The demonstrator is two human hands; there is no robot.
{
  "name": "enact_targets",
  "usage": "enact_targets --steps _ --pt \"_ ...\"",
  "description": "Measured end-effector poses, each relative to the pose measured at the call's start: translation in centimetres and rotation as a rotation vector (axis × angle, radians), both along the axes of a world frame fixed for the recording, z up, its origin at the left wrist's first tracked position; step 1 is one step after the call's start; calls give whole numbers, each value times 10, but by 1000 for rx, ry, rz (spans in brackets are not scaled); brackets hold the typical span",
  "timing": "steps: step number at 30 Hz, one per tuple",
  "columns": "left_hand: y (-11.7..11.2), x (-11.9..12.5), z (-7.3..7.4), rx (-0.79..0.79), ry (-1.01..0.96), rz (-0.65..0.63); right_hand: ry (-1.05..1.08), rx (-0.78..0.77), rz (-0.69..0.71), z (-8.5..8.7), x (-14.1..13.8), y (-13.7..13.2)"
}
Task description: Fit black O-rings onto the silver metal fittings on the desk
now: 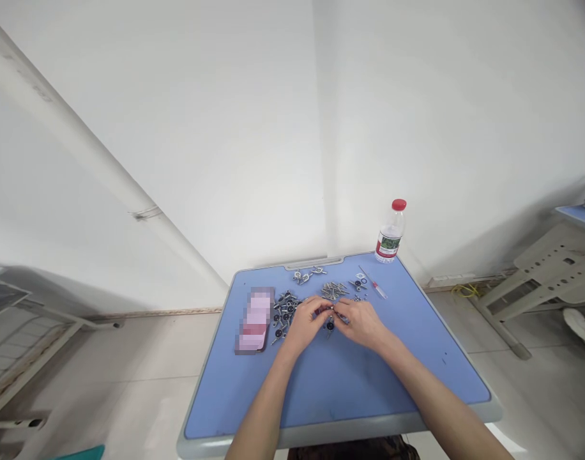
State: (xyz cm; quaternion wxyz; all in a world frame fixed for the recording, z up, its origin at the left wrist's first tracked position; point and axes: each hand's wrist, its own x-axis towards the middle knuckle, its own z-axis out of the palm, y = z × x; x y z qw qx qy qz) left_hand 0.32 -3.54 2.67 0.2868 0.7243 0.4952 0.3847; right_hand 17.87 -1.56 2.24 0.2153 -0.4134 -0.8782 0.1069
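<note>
Both of my hands meet over the middle of a blue table (350, 383). My left hand (308, 321) and my right hand (361, 321) have their fingers pinched together around a small metal part (331, 311) between them. A dark round piece (329, 326) lies just under the fingertips. To the left of my left hand is a heap of metal fittings with black knobs (283, 313). Beyond the hands lie a pile of screws (334, 290), a few wing-shaped metal parts (308, 275) and small washers (358, 281).
A slim red-handled tool (376, 285) lies near the far right of the table. A water bottle with a red cap (391, 233) stands at the far right corner. A blurred pink flat object (255, 319) lies at the left. Another desk (551, 262) stands to the right.
</note>
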Motion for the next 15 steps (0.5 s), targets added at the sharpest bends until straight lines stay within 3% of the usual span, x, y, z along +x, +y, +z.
enact_targets --steps 7,11,15 --pt "8 -9 -8 -10 -2 82 178 -12 -24 -6 1 8" --pt "15 -15 -10 43 150 208 275 30 -91 -7 6 16" --pt "19 -18 -7 61 257 227 311 64 -122 -6 12 22"
